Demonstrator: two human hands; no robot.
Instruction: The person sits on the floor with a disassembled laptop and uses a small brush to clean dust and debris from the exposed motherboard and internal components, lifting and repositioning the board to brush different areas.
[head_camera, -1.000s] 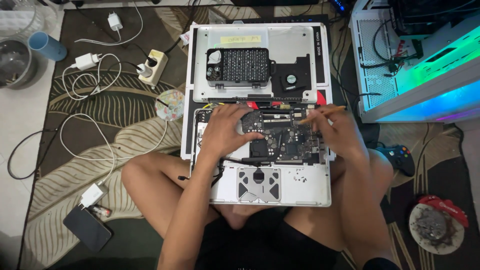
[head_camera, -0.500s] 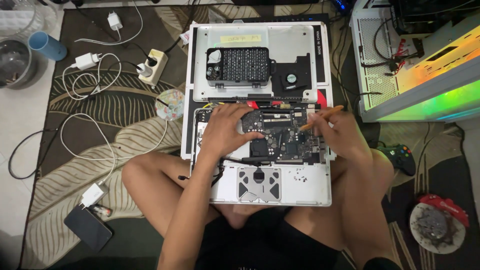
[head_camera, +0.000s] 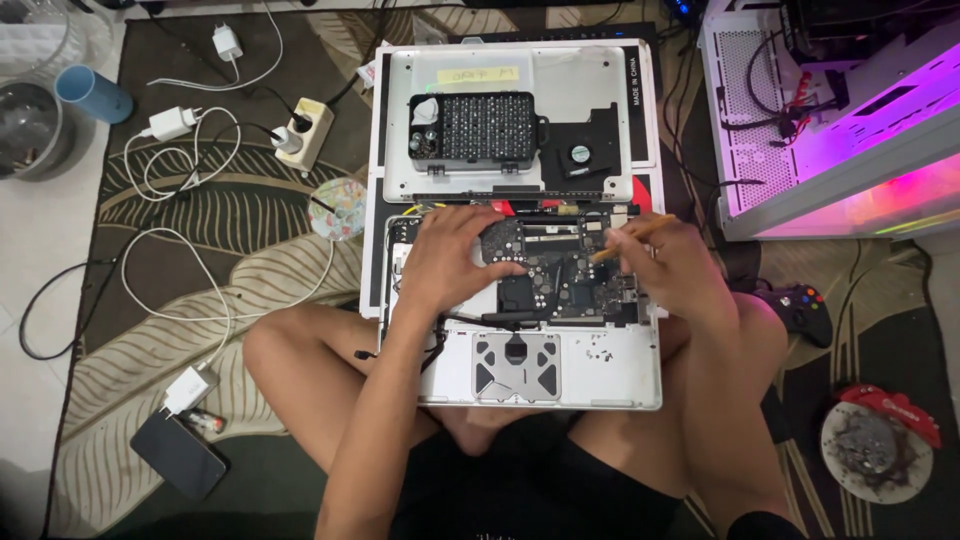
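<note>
An opened silver laptop (head_camera: 600, 375) lies on my crossed legs with its dark circuit board (head_camera: 565, 285) bare. My left hand (head_camera: 450, 255) rests on the board's left part, its fingers touching a round black fan (head_camera: 503, 240). My right hand (head_camera: 665, 265) grips a thin orange-brown stick tool (head_camera: 630, 235), its tip pointing down-left at the board's right part. Behind the laptop lies its removed silver bottom cover (head_camera: 590, 80). On the cover stand a black screwdriver bit case (head_camera: 475, 128) and a small loose fan (head_camera: 582, 157).
A lit white computer case (head_camera: 830, 120) stands at the right. A black game controller (head_camera: 800, 308) and a brake disc with a red caliper (head_camera: 880, 440) lie at the lower right. At the left lie white chargers and cables (head_camera: 170, 125), a power strip (head_camera: 300, 130), a phone (head_camera: 180, 455) and a blue cup (head_camera: 90, 95).
The hands have barely shifted over the board. The computer case's light has changed from blue-green through orange-green to pink.
</note>
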